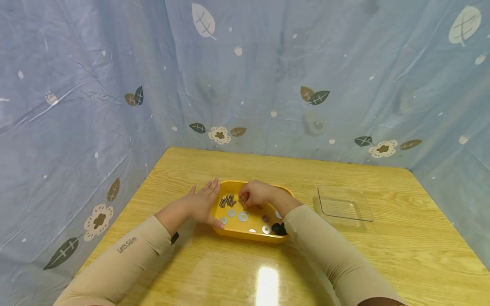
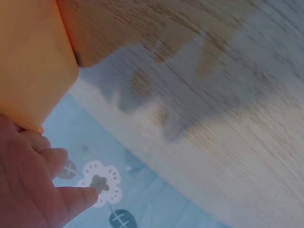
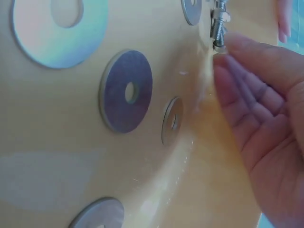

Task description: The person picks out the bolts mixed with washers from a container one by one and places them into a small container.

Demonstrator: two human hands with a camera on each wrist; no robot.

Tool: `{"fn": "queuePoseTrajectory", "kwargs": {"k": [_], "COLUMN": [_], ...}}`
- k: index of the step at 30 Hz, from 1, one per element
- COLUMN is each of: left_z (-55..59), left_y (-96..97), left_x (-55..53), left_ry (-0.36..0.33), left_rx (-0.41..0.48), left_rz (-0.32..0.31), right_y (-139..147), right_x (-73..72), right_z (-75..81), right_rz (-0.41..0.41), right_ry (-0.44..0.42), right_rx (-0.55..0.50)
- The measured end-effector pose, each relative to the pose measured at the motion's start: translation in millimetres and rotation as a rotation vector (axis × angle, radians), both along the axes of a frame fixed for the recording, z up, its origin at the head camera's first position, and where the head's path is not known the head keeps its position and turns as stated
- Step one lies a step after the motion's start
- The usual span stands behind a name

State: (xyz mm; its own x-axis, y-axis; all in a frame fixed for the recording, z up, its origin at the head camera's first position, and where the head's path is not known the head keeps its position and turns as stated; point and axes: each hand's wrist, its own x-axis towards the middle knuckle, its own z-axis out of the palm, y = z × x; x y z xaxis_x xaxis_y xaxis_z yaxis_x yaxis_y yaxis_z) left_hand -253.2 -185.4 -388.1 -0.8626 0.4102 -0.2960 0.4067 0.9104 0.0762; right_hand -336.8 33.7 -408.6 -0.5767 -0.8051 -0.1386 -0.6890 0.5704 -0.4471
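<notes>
I face a creased, pale blue curtain (image 1: 264,63) at 12 o'clock that wraps round toward 9 and 3, printed with white flowers (image 1: 220,135) and with brown, green and white leaves (image 1: 319,97). Before me spreads a yellow wood-grain table (image 1: 402,246), its far corners rounded, a bright patch of light (image 1: 267,284) glaring at 6 o'clock.

Clear tray (image 1: 342,207), wooden table (image 1: 214,267), blue curtain (image 1: 264,72)

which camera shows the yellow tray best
The head view: it shows most of the yellow tray, rim and interior, though the left hand and right hand hide parts. The left wrist view shows only some outer wall and rim; the right wrist view shows only part of the inside, close up, with washers.
</notes>
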Motion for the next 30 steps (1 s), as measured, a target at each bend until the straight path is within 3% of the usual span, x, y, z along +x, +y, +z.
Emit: {"fn": "queuePoseTrajectory", "kwargs": {"k": [5, 13, 21, 30], "left_z": [1.6, 0.3, 0.8, -0.3], "left_y": [0.4, -0.8, 0.0, 0.0], "left_x": [0.3, -0.5, -0.2, 0.6], "left_ry": [-0.002, -0.003, -0.001, 0.006], "left_rx": [0.007, 0.005, 0.010, 0.004], "left_rz": [0.005, 0.003, -0.002, -0.005], "right_y": [1.0, 0.1, 8.8, 28.6], "right_x": [0.0, 1.5, 9.3, 11.0], "right_z": [9.1, 20.8, 41.1, 53.5], "right_rz": [0.006, 0.023, 0.009, -0.009], "right_ry": [-0.044, -0.086, -0.079, -0.066], "right_rx": [-0.094, -0.106, -0.135, -0.233]}}
